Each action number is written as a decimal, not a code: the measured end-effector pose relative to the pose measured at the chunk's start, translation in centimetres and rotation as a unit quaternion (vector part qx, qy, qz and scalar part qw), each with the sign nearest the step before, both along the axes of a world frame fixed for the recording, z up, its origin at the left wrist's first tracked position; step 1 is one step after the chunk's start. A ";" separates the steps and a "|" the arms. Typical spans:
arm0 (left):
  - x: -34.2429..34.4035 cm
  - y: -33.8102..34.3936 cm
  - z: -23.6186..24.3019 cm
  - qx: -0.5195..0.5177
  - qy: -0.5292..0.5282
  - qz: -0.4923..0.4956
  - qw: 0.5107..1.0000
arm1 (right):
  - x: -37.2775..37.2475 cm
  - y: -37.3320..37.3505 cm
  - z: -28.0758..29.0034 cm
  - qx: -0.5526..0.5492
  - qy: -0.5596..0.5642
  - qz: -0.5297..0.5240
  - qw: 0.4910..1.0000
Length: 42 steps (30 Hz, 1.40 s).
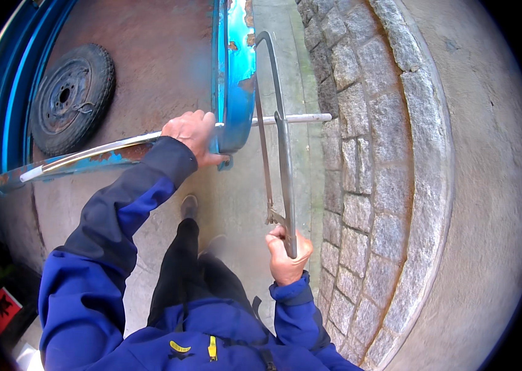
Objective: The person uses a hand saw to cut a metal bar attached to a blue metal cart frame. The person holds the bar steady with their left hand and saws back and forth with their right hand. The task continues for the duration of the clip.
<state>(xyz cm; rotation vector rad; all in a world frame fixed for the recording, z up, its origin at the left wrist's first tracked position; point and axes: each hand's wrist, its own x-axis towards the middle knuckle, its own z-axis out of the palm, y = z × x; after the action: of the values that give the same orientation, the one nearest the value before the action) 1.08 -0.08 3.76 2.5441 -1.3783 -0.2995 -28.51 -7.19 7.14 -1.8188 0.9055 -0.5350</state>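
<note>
My right hand (287,255) grips the handle end of a metal hacksaw (284,154), whose frame and blade run away from me and cross a light metal rod (301,117). That rod sticks out to the right past the corner of a blue, rusty truck bed (234,74). Over the bed's rear corner rests my left hand (194,135), pressing on the rod and the edge there. Both sleeves are blue and dark.
A spare wheel (72,98) lies on the rusty bed floor at the left. A stone-block wall (366,185) curves along the right, close to the saw. Concrete ground (236,198) lies below, with my legs and shoes over it.
</note>
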 end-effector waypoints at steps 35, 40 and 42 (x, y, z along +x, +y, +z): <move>0.1 0.4 -1.2 -0.047 -0.041 -0.013 0.998 | 2.8 -0.5 0.3 0.012 -0.017 0.005 1.000; 0.0 0.1 -0.9 -0.067 -0.046 -0.019 0.997 | 9.2 -4.0 -0.1 0.010 -0.049 0.012 0.999; -0.2 -0.1 -0.9 -0.068 -0.044 -0.023 0.996 | 8.7 -3.7 -0.2 -0.005 -0.053 0.010 0.999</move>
<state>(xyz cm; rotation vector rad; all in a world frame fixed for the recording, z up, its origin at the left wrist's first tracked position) 0.92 -0.16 2.83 2.4444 -1.4376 -0.0982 -19.83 -10.87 6.91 -1.7881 0.8126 -0.6184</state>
